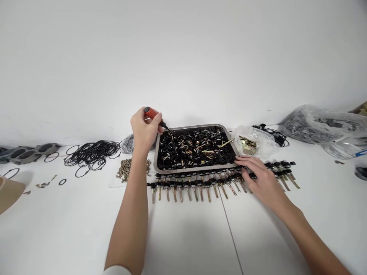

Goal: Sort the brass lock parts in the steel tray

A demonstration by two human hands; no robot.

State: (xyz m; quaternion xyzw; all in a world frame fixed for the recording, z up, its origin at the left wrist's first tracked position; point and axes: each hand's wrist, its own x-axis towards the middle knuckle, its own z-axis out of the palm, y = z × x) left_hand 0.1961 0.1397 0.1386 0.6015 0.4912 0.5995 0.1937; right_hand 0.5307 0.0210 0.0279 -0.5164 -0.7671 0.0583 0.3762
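My left hand (146, 128) is closed around the red handle of a screwdriver (151, 112). The dark shaft slants down to the right, its tip at the back left of a metal tray (195, 127). Inside the tray is a heap of small black parts (192, 147) mixed with brass-coloured pins. At the tray's front right corner, my right hand (258, 177) reaches with fingers stretched out, over a row of black-headed parts with metal stems (200, 187). Whether its fingertips press the rim or a part is unclear.
Left of the tray lie small metal pieces (125, 170) and a tangle of black rubber rings (91, 154). Grey castings (31, 152) stand far left. On the right are a bubble-wrap bag with brass parts (248, 145) and a large plastic bag (321, 122). A white wall rises behind.
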